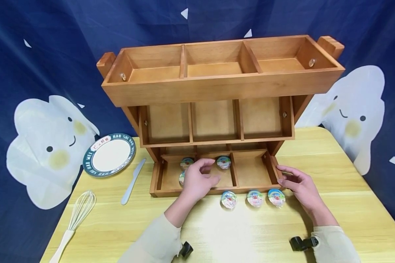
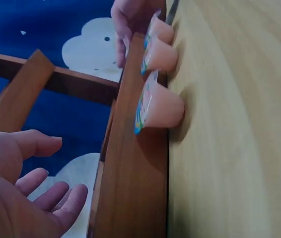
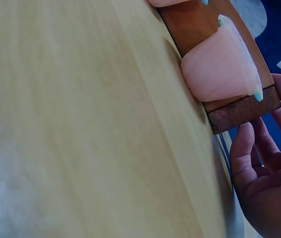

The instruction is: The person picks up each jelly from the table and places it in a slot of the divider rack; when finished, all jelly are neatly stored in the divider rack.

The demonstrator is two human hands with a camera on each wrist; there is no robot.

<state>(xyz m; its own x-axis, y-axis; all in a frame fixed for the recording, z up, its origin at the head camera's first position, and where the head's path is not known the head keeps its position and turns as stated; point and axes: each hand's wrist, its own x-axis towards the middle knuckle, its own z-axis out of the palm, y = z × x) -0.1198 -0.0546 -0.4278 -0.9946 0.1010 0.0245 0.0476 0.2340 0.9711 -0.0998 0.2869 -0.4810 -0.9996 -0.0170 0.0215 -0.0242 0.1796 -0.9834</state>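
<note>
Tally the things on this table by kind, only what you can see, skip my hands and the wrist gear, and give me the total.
Wooden rack: 1
Jelly cups: 6 visible (3 in the bottom tier, 3 in front of it)
Plate: 1
Knife: 1
Whisk: 1
Total: 10

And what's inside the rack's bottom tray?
Three cups show, all left of the visible divider. The left hand covers part of the tray; anything behind it is hidden.

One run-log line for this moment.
left hand: empty, over bottom wooden tray | right hand: touching tray's right end | jelly cups: three visible inside, three on table
</note>
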